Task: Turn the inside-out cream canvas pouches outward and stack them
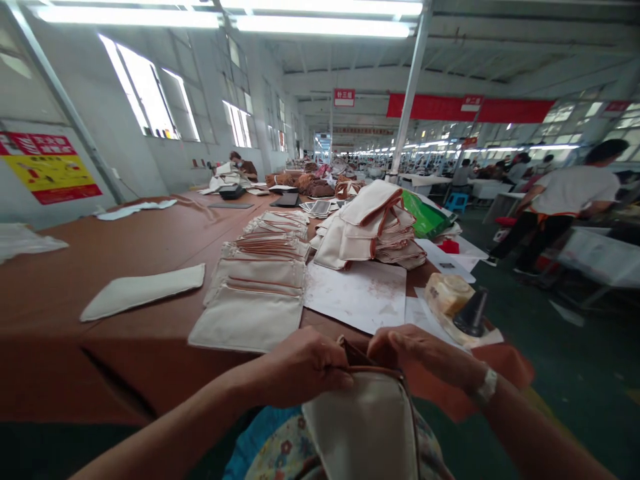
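Note:
A cream fabric piece with brown edging (363,423) hangs over the person's lap, in front of the table edge. My left hand (303,363) is closed on its upper left edge, thumb on the near side. At the upper right edge, my right hand (417,350) has its fingers curled on the brown rim. Between the hands the top gapes a little and shows brown lining. Just beyond, overlapping cream pieces (247,317) lie in a row on the brown table (145,247). A taller pile of cream pieces (370,217) stands behind a white sheet (357,290).
A yellowish container (449,293) and a black cone (471,312) stand at the table's right edge. One loose cream piece (145,290) lies at left. A green bag (425,213) sits beside the pile. A person in a light shirt (575,187) stands at far right.

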The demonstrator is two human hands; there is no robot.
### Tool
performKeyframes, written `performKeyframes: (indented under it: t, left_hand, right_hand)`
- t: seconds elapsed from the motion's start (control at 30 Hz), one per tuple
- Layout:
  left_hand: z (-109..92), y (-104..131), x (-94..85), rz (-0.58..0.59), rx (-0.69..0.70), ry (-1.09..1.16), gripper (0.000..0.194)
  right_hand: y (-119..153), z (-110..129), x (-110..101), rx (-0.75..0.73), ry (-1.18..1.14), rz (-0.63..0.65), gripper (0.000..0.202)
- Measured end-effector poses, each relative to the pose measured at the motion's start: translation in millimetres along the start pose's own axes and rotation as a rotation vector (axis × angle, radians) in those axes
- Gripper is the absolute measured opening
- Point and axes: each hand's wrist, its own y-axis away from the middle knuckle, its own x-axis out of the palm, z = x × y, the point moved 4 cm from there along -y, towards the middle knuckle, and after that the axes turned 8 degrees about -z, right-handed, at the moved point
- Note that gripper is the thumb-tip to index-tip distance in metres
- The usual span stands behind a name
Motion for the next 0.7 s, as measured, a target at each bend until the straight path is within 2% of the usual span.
performKeyframes:
  t: [0.07, 0.13, 0.2, 0.27, 0.3, 0.37, 0.43, 0.5, 0.53, 0.57, 0.6, 0.63, 0.7]
  left_hand:
    - [-18, -6, 1.4, -0.061, 0.073, -0.072, 0.028]
    - [-21, -10, -3.9, -0.037, 0.06, -0.063, 0.029]
    - [-4, -7, -14.7, 0.099, -0.046, -0.018, 0.031]
    - [25, 5, -28.3, 0.263, -0.201, 0.044, 0.036]
    - [39, 13, -35.1, 0.309, -0.277, 0.095, 0.039]
    - [60, 27, -44.0, 0.351, -0.364, 0.184, 0.046]
    - [63, 35, -44.6, 0.335, -0.361, 0.226, 0.045]
    - [50, 34, -39.6, 0.255, -0.29, 0.19, 0.034]
    - [38, 31, -36.3, 0.202, -0.233, 0.163, 0.03]
    - [24, 26, -33.2, 0.143, -0.17, 0.131, 0.03]
    - [10, 23, -30.0, 0.102, -0.114, 0.119, 0.032]
    - [-1, 20, -26.9, 0.09, -0.078, 0.124, 0.034]
    - [-14, 18, -21.2, 0.137, -0.094, 0.219, 0.031]
  right_hand:
    - [-10, 12, 11, -0.061, 0.125, 0.083, 0.049]
    - [-16, 18, 24, -0.092, 0.237, 0.179, 0.038]
    - [-17, 18, 27, -0.085, 0.254, 0.213, 0.038]
    - [-14, 15, 16, -0.096, 0.254, 0.173, 0.039]
    - [-12, 12, 7, -0.113, 0.278, 0.141, 0.038]
    - [-8, 5, -12, -0.137, 0.358, 0.065, 0.034]
    - [-7, 0, -23, -0.125, 0.43, -0.013, 0.033]
    - [-10, 2, -18, -0.119, 0.476, -0.09, 0.024]
    - [-13, 7, -10, -0.147, 0.468, -0.115, 0.019]
    - [-16, 14, 3, -0.186, 0.434, -0.122, 0.024]
    - [-19, 22, 17, -0.235, 0.366, -0.118, 0.038]
    - [-22, 29, 33, -0.277, 0.262, -0.094, 0.048]
    - [-26, 31, 59, -0.243, 0.083, -0.054, 0.052]
